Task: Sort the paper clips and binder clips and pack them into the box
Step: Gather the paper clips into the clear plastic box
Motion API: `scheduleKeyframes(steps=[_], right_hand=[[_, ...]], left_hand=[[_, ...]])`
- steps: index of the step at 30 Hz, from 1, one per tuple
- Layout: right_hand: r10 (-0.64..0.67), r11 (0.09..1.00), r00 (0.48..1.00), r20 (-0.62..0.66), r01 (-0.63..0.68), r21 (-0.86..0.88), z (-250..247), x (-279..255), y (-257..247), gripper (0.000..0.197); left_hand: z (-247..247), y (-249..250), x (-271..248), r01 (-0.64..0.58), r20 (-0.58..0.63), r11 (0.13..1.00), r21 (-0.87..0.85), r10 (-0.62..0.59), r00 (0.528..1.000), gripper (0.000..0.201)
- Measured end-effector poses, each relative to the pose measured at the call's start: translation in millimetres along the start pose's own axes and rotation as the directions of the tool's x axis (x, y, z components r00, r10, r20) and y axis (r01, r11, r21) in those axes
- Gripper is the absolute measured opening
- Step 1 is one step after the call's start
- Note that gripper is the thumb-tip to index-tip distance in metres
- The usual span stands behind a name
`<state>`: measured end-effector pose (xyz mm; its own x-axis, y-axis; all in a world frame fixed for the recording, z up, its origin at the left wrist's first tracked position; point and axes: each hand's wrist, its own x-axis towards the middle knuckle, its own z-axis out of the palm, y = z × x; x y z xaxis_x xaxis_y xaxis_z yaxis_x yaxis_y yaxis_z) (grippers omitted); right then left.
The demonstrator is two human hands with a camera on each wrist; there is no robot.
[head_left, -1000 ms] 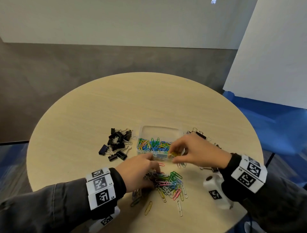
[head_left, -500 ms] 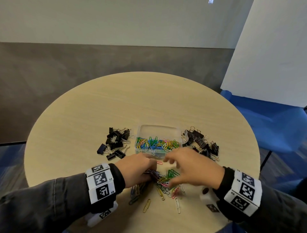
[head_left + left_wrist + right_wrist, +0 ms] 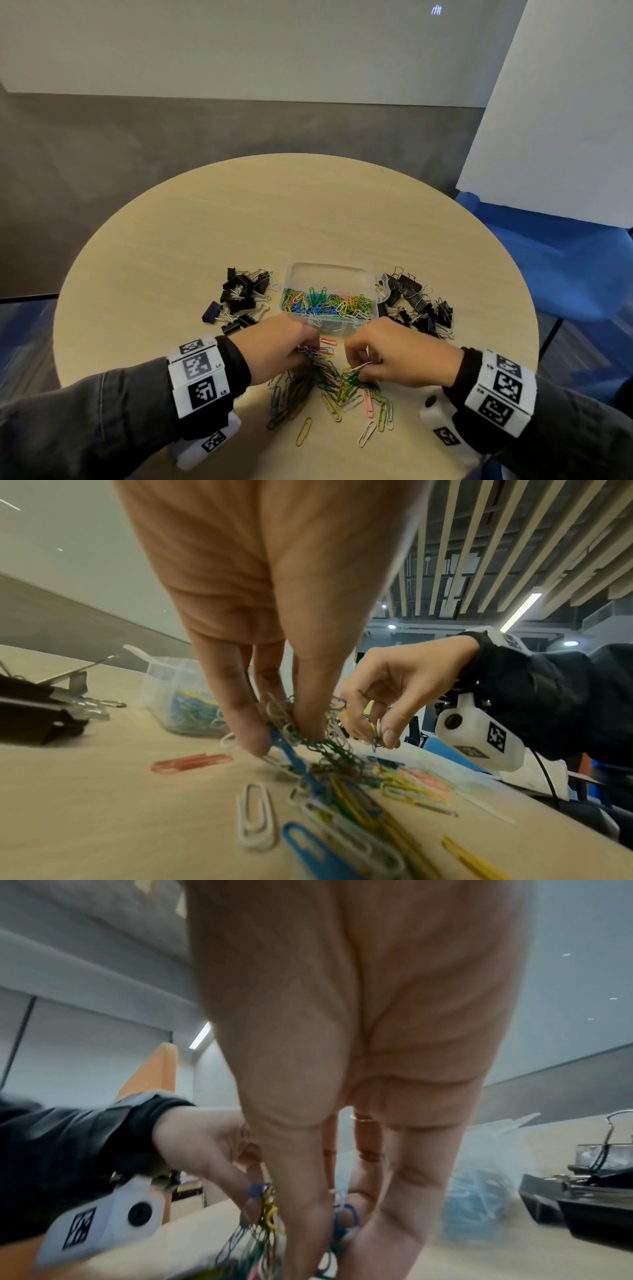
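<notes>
Together over a round wooden table [image 3: 239, 212], a person's two hands work a loose heap of coloured paper clips [image 3: 329, 387] lying at the near edge. Farthest left, beyond the left wrist, a cluster of black binder clips [image 3: 239, 298] sits on the tabletop, apart from the heap. Next comes the left hand [image 3: 274, 349], fingers curled down into the heap; the left wrist view shows its fingertips [image 3: 253, 739] pinching a tangled bunch of clips, blue and green among them, lifted slightly off the wood. A single red clip [image 3: 328, 341] lies just beyond the fingers, between the two hands and the box. Directly past both hands stands the clear plastic box [image 3: 330, 274], open at the top, with a layer of mixed-colour paper clips already inside along its near side. Close beside the left hand, the right hand [image 3: 397, 356] is likewise closed on clips: thumb and forefinger pinch a few thin ones [image 3: 376, 730], held just above the heap. A ring shows on one finger [image 3: 363, 1118]. Beyond the right wrist, at the box's right side, a second cluster of black binder clips [image 3: 418, 305] rests on the table. Both wrists wear white bands printed with black square markers [image 3: 202, 377].
</notes>
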<state>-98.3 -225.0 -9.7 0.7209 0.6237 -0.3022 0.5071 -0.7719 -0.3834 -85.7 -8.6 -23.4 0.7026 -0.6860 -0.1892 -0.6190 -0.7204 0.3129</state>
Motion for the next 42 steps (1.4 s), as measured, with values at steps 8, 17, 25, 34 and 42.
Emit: scheduleKeyframes(steps=[8, 17, 25, 34, 42], right_hand=[[0.088, 0.975, 0.922, -0.377, -0.002, 0.221, -44.6, 5.7, 11.5, 0.008], [0.127, 0.991, 0.903, -0.41, -0.1, 0.087, -32.1, 13.5, 19.0, 0.025], [-0.057, 0.998, 0.987, -0.15, 0.056, -0.012, 0.1, -6.6, -6.5, 0.033], [-0.03, 0.993, 0.999, -0.037, 0.025, -0.116, 16.1, 5.1, -11.0, 0.041], [-0.074, 0.994, 0.996, -0.059, 0.068, -0.091, 10.4, 3.0, -16.0, 0.049]], left_hand=[[-45.6, -1.0, 14.2, 0.001, -0.165, 0.988, -0.155, -0.027, 0.986, 0.02], [-48.9, -13.6, 35.1, 0.119, -0.144, 0.978, -0.173, -0.145, 0.979, 0.035], [-30.5, -8.7, -11.2, 0.185, -0.213, 0.983, 0.012, -0.178, 0.961, 0.028], [-9.2, 4.1, -36.1, 0.24, -0.185, 0.97, 0.039, -0.229, 0.956, 0.039], [16.0, 5.8, -37.0, 0.221, -0.052, 0.974, 0.049, -0.218, 0.974, 0.047]])
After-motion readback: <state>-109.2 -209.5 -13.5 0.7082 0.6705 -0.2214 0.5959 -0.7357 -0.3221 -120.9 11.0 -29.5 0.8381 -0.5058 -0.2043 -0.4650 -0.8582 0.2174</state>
